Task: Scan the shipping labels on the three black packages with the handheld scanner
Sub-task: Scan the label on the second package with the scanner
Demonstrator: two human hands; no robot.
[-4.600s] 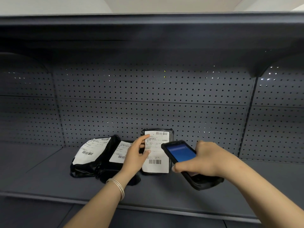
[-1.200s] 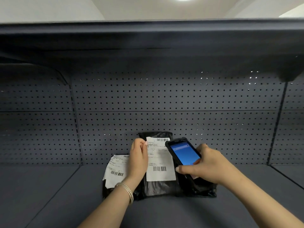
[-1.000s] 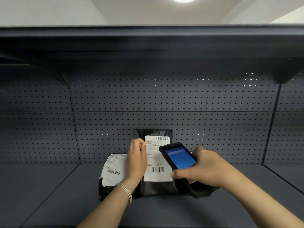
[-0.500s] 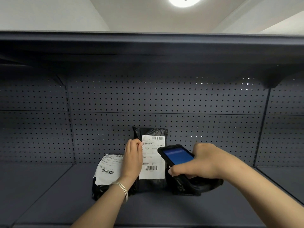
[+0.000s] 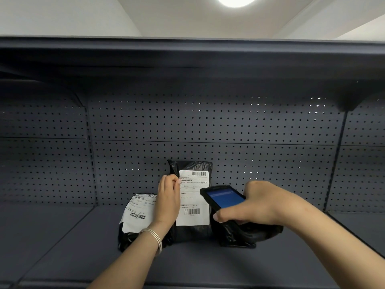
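A black package (image 5: 190,166) stands upright against the pegboard, its white shipping label (image 5: 193,197) facing me. My left hand (image 5: 167,198) grips its left edge. To the left lies a second black package (image 5: 127,236) with a white label (image 5: 136,213), partly hidden behind my left wrist. My right hand (image 5: 256,202) holds the black handheld scanner (image 5: 224,198), blue screen up, its front end close to the upright label's right edge. A third black package (image 5: 260,233) shows below my right hand, mostly hidden.
The packages rest on a dark grey shelf (image 5: 187,263) backed by a perforated pegboard (image 5: 208,126). Another shelf (image 5: 187,57) overhangs above. The shelf's front edge runs along the bottom of the view.
The camera has tilted up, showing more ceiling. The scanner has dropped a little and tilted flatter beside the upright label. My left hand keeps its hold on the package.
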